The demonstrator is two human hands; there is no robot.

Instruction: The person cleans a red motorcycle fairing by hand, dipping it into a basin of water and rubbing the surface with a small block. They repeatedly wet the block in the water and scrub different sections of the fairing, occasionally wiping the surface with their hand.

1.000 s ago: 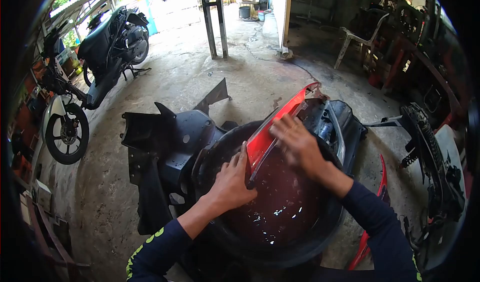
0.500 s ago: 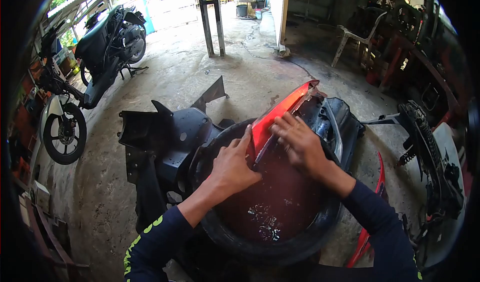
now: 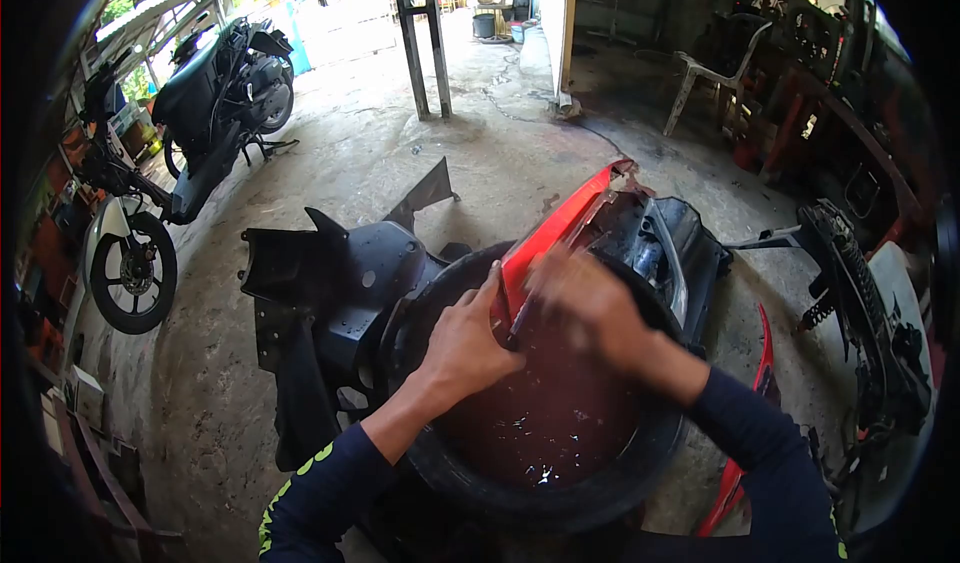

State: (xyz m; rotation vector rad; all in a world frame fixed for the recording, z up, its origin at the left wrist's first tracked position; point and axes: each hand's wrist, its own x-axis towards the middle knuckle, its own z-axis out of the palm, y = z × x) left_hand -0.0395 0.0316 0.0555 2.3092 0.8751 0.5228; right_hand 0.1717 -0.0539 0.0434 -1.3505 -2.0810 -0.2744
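The bare concrete floor (image 3: 210,383) spreads all around this person, stained and cracked in places. Over on the left stands a motorcycle (image 3: 200,103), dark-seated, with a white front fender. Right in front of the person sits a wide black tub (image 3: 560,515), with murky reddish liquid (image 3: 540,418) in it. Black plastic body panels (image 3: 365,273) lie against its left side, a pointed piece of them reaching away from the person. Off to the right, a dark mechanical assembly (image 3: 870,333) with a coil spring rests near a white panel (image 3: 900,288). Just beyond the tub's far right rim is a dark glossy part (image 3: 700,243) with a pale curved bar. A pale chair (image 3: 725,73) stands farther back.

The long red panel (image 3: 560,223) is tilted across the tub's far side, its lower end over the liquid and its narrow tip pointing away. The left hand (image 3: 465,338) is clamped on that lower end, fingers along its left edge. The right hand (image 3: 590,298), blurred, is over the panel's right edge with fingers bent; I can't tell whether they grip anything. A slim red strip (image 3: 765,353) lies on the floor, partly behind the right sleeve (image 3: 750,423).
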